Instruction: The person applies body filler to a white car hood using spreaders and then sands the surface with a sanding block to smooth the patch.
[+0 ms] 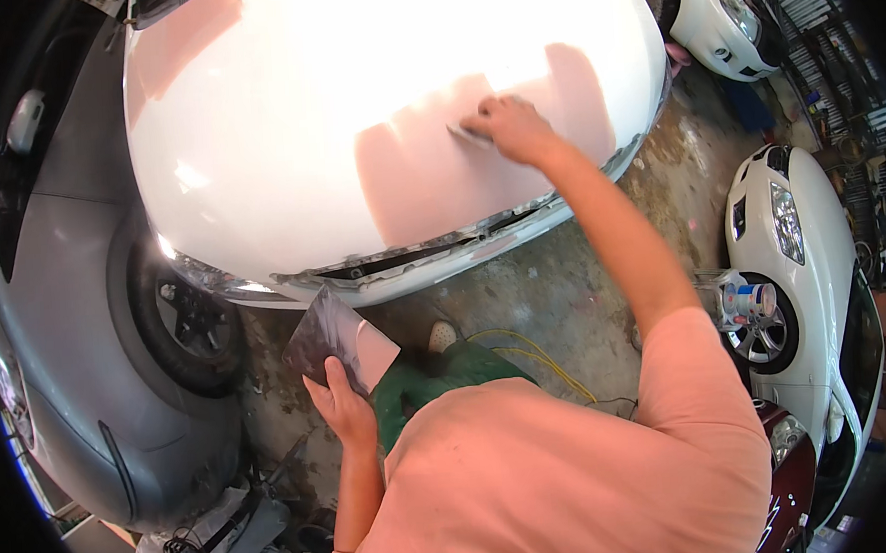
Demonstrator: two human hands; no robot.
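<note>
A white car hood fills the upper middle, with a broad pinkish layer of filler across its front part. My right hand is closed on a thin spreader, which is at the filler surface; its shape is partly hidden by my fingers. Low at the left, my left hand grips a square mixing board by its near edge, thumb on top. Grey smears and a pinkish patch cover the board. It is tilted, just short of the front bumper.
A grey car with an exposed wheel stands close at the left. White cars are parked at the right, with cans by one wheel. A yellow hose lies on the concrete floor. Another pinkish patch marks the hood's far left.
</note>
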